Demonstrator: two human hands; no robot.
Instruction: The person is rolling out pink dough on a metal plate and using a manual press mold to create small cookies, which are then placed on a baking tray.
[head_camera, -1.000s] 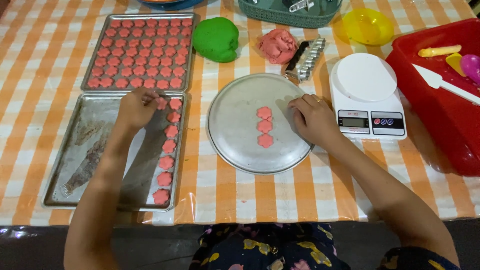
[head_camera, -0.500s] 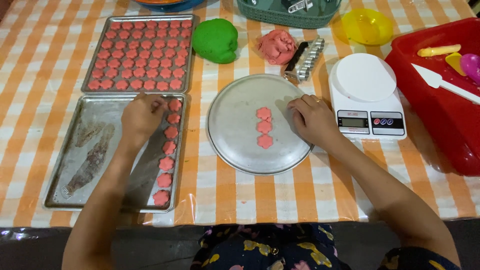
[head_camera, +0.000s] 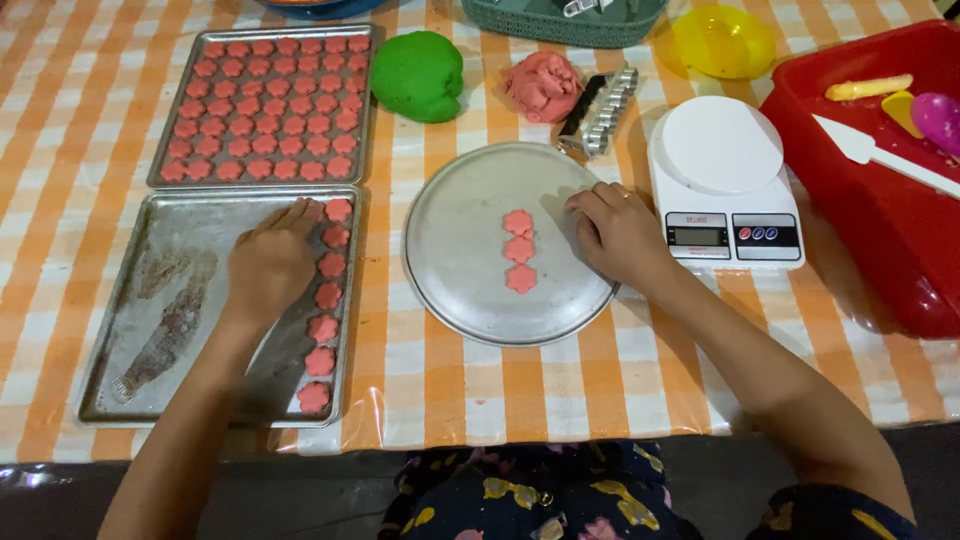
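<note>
My left hand rests palm down in the near metal tray, its fingers close together beside a column of pink flower-shaped dough pieces along the tray's right side. Whether it holds a piece underneath is hidden. My right hand lies curled on the right part of the round metal plate, just right of three pink flower pieces lined up in the plate's middle. Nothing shows between its fingers.
A far tray is filled with rows of pink pieces. Behind the plate lie a green dough lump, a pink dough lump and a metal cutter tool. A white kitchen scale, red bin, yellow bowl stand right.
My left hand has slid a little toward me and left inside the near tray, uncovering the top pink piece of the column. The right hand has stayed on the plate.
</note>
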